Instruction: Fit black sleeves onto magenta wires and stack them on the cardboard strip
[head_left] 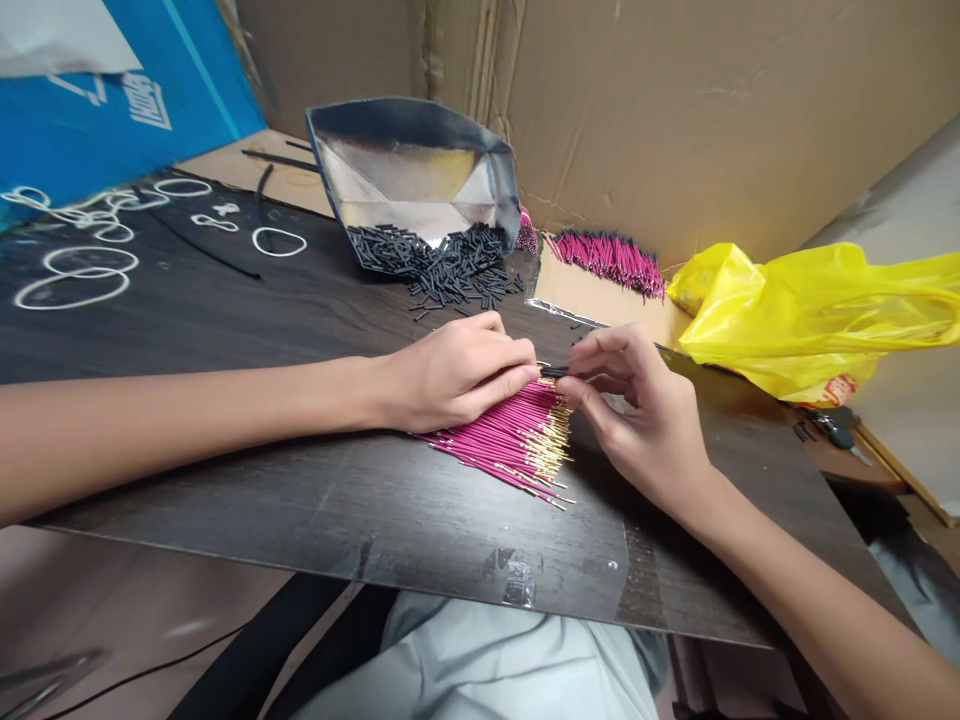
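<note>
Pink wires (491, 432) fanned on the bench (300, 500) near its front edge, gold tips (551, 440) facing right. Left hand (465, 372) lies over the fan's far side, thumb and fingers pinched on wires; right hand (645, 410) pinches small black sleeves (553, 371) at the tips. Behind: tilted bin (405, 185) spilling black tube pieces (442, 260), then more pink wires (611, 262) on cardboard (574, 295).

Dark wood-grain tabletop (337, 510) — faintly glossy, brown cardboard wall (675, 120) behind, pale wall (915, 230) at right, pinkish floor (127, 610) below
</note>
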